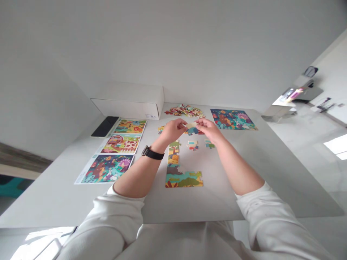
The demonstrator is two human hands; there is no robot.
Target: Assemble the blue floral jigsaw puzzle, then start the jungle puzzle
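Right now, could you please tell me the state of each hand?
Left hand: closed, holding a jigsaw piece.
Right hand: closed, holding that jigsaw piece.

Got both arms coming up from the bottom of the frame here, with the left forearm (138, 177) and right forearm (238, 169) bare and angled in toward each other. The left hand (176, 130) and right hand (208, 130) meet just above top center, fingertips (186, 125) pinched up close, wrists slightly bent. Pretty relaxed pose tbh.

A white long-sleeved top (116, 220) with a black wristwatch (152, 153) on the left wrist (159, 145).
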